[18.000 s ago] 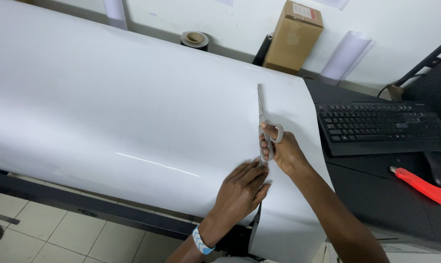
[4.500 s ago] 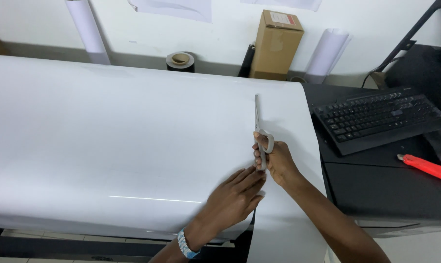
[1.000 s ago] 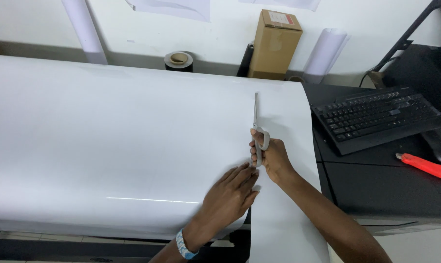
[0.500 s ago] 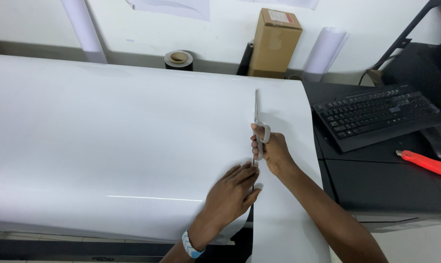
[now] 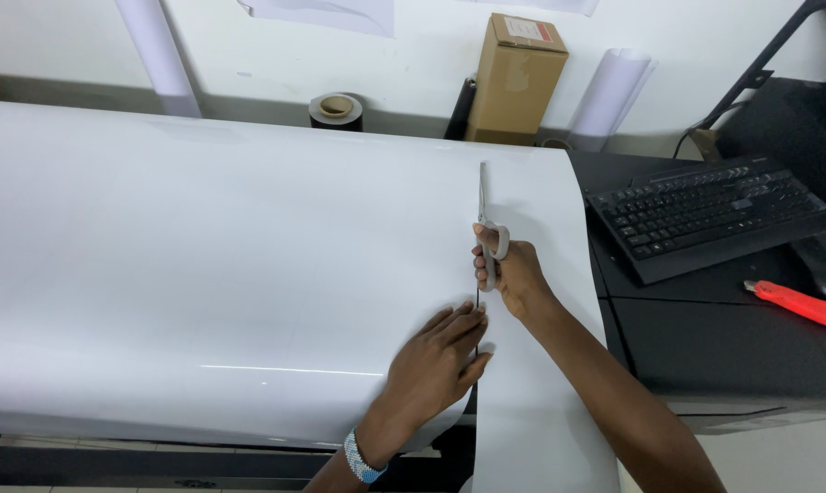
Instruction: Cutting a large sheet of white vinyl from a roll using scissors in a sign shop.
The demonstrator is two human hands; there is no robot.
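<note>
A big glossy white sheet [image 5: 212, 246] covers the table. My right hand [image 5: 509, 274] grips grey-handled scissors [image 5: 484, 215], whose blades point away from me along a thin cut line in the sheet. My left hand [image 5: 436, 361] lies flat, fingers spread, on the sheet just left of the cut and close behind the scissors. A beaded band circles my left wrist. A narrow strip of sheet [image 5: 545, 402] to the right of the cut hangs over the near edge.
A black keyboard [image 5: 710, 215] and a red utility knife [image 5: 801, 304] lie on the dark desk at the right. Against the back wall stand a cardboard box [image 5: 515, 78], a tape roll [image 5: 336, 110] and two white paper rolls [image 5: 609, 99].
The scissors and my right hand have crept a little farther along the cut, away from me. My left hand has followed, still flat on the sheet.
</note>
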